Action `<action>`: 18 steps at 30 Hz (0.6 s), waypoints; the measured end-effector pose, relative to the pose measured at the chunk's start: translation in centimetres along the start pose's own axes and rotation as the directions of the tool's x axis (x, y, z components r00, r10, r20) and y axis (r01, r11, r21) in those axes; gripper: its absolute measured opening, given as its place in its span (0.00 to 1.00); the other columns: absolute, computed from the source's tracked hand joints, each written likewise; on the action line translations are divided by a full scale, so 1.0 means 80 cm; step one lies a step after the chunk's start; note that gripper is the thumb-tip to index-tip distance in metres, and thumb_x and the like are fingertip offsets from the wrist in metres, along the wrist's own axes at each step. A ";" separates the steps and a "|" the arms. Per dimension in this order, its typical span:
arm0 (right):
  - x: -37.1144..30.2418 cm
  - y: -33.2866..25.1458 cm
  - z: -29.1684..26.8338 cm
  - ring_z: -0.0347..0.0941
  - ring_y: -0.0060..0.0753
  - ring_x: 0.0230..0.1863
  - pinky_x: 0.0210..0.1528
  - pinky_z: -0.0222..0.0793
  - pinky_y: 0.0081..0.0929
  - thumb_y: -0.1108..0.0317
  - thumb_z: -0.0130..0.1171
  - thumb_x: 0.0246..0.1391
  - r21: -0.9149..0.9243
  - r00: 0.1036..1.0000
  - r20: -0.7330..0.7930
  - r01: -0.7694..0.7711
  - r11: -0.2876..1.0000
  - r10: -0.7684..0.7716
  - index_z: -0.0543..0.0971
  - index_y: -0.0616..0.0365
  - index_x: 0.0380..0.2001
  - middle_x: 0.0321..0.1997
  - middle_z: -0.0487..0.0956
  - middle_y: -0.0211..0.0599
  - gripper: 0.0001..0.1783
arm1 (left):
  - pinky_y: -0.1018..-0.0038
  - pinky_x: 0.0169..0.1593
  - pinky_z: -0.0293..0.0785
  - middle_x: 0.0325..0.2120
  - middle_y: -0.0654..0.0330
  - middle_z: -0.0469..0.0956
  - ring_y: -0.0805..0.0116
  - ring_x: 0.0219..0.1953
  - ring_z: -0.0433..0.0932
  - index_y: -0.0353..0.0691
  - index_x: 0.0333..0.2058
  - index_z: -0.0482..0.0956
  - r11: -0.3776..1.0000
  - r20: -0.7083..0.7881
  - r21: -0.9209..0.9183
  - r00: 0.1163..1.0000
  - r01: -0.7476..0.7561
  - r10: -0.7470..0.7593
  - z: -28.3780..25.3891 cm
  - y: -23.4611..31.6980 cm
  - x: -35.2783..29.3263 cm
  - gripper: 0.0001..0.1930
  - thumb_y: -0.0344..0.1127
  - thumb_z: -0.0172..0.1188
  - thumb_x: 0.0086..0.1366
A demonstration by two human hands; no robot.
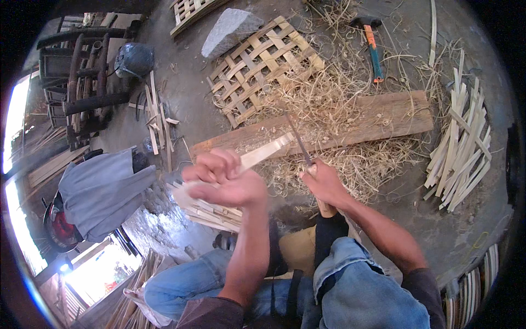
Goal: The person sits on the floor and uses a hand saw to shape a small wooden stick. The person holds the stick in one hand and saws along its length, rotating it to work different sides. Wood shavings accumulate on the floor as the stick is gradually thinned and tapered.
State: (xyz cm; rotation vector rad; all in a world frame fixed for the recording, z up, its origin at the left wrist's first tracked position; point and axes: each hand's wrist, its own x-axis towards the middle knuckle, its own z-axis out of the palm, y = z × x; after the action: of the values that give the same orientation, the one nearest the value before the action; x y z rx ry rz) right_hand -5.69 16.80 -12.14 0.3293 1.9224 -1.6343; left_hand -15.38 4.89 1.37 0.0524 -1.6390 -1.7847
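Note:
My left hand is closed around a pale flat strip of split bamboo or wood, whose far end points up and right toward the blade. In my right hand is the handle of a knife; its narrow dark blade slants up and left, close by the strip's end. Whether blade and strip touch, I cannot tell. Beneath them lies a long wooden plank, partly buried under curly shavings. Beside my left wrist is a bundle of pale strips.
A woven lattice panel lies beyond the plank, with a grey stone block at its edge. A hammer rests at the far right. Piled strips lie right; at left are stacked dark furniture and a grey cloth.

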 end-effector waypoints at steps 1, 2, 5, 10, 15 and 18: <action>-0.005 -0.008 0.008 0.78 0.42 0.27 0.30 0.74 0.34 0.64 0.56 0.57 0.253 0.997 0.024 -0.072 0.965 0.068 0.69 0.68 0.42 0.33 0.80 0.51 0.17 | 0.80 0.23 0.53 0.20 0.68 0.56 0.77 0.20 0.56 0.49 0.28 0.56 0.999 0.032 0.014 0.999 -0.032 0.032 -0.011 0.005 -0.015 0.24 0.63 0.40 0.69; -0.009 -0.018 0.011 0.78 0.35 0.26 0.29 0.74 0.30 0.64 0.56 0.60 0.482 0.990 0.057 -0.143 0.865 0.131 0.69 0.66 0.43 0.34 0.81 0.48 0.16 | 0.79 0.25 0.56 0.22 0.67 0.58 0.76 0.21 0.57 0.49 0.30 0.58 0.998 0.063 0.019 0.996 -0.062 0.061 -0.015 0.010 -0.033 0.23 0.62 0.39 0.70; -0.006 -0.048 0.022 0.76 0.24 0.26 0.27 0.73 0.23 0.67 0.55 0.61 0.771 0.988 0.019 -0.112 0.627 0.153 0.68 0.62 0.42 0.36 0.80 0.42 0.11 | 0.68 0.38 0.68 0.30 0.63 0.63 0.70 0.29 0.66 0.48 0.33 0.62 0.985 0.189 0.087 0.973 -0.151 0.133 -0.038 0.035 -0.098 0.22 0.62 0.40 0.70; 0.013 -0.050 0.000 0.74 0.25 0.23 0.25 0.72 0.23 0.69 0.63 0.53 0.777 0.982 -0.091 -0.032 0.629 0.163 0.68 0.60 0.38 0.29 0.77 0.36 0.14 | 0.50 0.55 0.70 0.34 0.60 0.64 0.62 0.37 0.74 0.47 0.29 0.65 0.971 0.587 0.135 0.805 -0.197 0.081 -0.090 0.063 -0.162 0.23 0.62 0.39 0.70; -0.008 -0.027 0.014 0.72 0.23 0.20 0.23 0.70 0.24 0.68 0.65 0.52 0.519 0.958 -0.139 -0.145 0.843 0.251 0.71 0.61 0.35 0.28 0.77 0.33 0.13 | 0.47 0.53 0.72 0.32 0.61 0.61 0.63 0.33 0.72 0.47 0.30 0.62 0.979 0.414 0.054 0.897 -0.197 0.157 -0.096 0.043 -0.150 0.25 0.64 0.40 0.68; -0.012 -0.042 0.027 0.73 0.23 0.21 0.25 0.71 0.24 0.68 0.65 0.52 0.754 0.955 -0.077 -0.133 0.643 0.287 0.73 0.62 0.39 0.30 0.78 0.34 0.14 | 0.46 0.53 0.72 0.32 0.61 0.59 0.62 0.35 0.71 0.46 0.31 0.61 0.995 0.333 0.035 0.940 -0.090 0.073 -0.081 0.048 -0.153 0.26 0.66 0.42 0.67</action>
State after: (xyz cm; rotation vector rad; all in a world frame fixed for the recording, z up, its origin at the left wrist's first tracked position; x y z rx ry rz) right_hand -6.15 14.16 -9.03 1.0340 1.1496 -2.2166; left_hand -1.34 5.76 -1.62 -0.3058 -1.8899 -1.7590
